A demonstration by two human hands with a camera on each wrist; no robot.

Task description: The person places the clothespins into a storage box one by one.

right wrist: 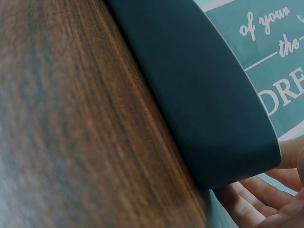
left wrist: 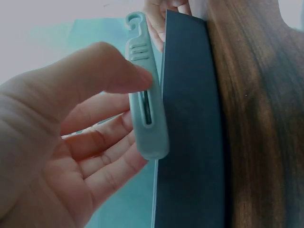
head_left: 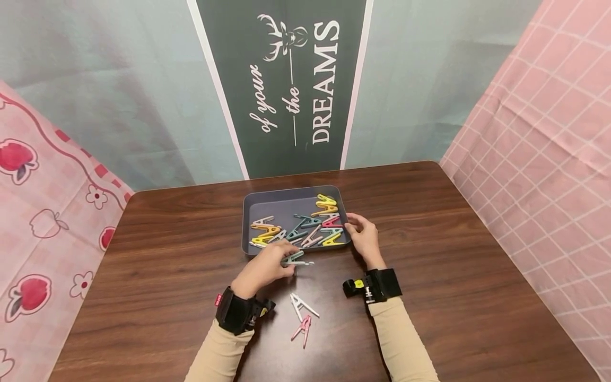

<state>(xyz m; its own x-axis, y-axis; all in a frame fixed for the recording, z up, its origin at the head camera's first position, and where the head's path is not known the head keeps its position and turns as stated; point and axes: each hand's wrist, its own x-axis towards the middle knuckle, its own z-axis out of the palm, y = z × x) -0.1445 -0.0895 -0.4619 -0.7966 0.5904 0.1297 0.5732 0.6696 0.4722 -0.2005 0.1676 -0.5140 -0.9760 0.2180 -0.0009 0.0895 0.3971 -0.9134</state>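
My left hand (head_left: 269,265) pinches a pale green clothespin (left wrist: 149,109) between thumb and fingers, just outside the near wall of the dark grey tray (head_left: 281,208). The clothespin's hooked end points up in the left wrist view. My right hand (head_left: 364,239) rests against the outside of the tray's right wall near the front corner. In the right wrist view its fingers (right wrist: 256,197) touch that corner, partly hidden behind it. Inside the tray lie several clothespins, among them yellow ones (head_left: 326,200), dark green ones (head_left: 307,220) and a red one (head_left: 330,222).
On the brown wooden table (head_left: 191,228), between my forearms, lie a white clothespin (head_left: 300,305) and a pink clothespin (head_left: 303,329). Curtains with printed lettering (head_left: 326,85) hang behind the table, and pink cloths (head_left: 539,132) hang at both sides.
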